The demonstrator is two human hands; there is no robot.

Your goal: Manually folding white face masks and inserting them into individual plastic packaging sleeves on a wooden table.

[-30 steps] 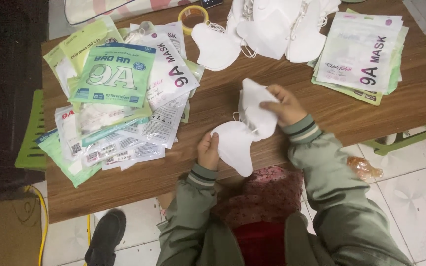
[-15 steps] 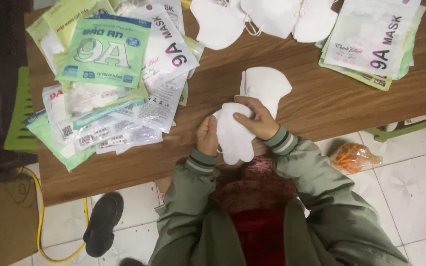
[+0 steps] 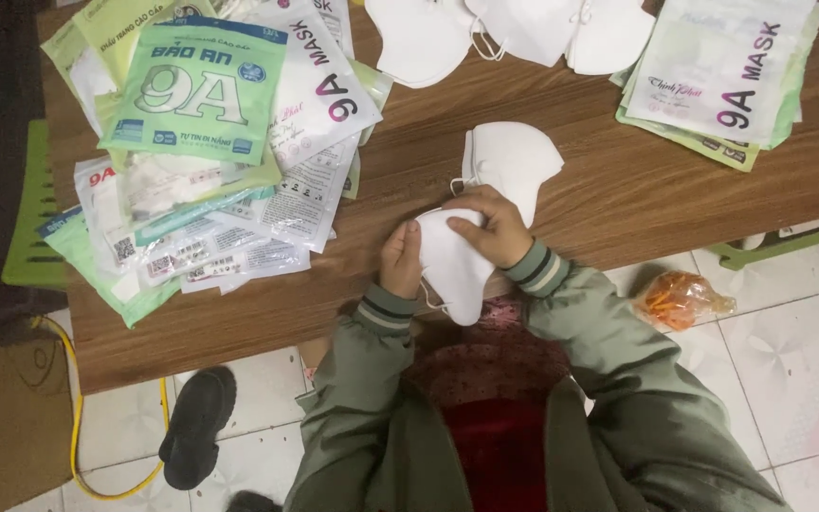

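A white folded face mask (image 3: 452,270) lies at the near edge of the wooden table (image 3: 609,190), held between both hands. My left hand (image 3: 400,258) grips its left side. My right hand (image 3: 490,226) presses on its top, fingers curled over the fold. Just beyond the right hand rests a second white mask (image 3: 514,156), flat on the wood and untouched. An ear loop hangs from the held mask near the left wrist.
A heap of green and white mask packets (image 3: 201,142) covers the table's left. More packets (image 3: 727,71) lie at the far right, loose white masks (image 3: 509,33) at the back. An orange bag (image 3: 680,299), a black shoe (image 3: 196,427) and a yellow cable (image 3: 73,427) sit on the tiled floor.
My right hand left the second mask on the table and came back onto the mask by the near edge, joining the left hand there.
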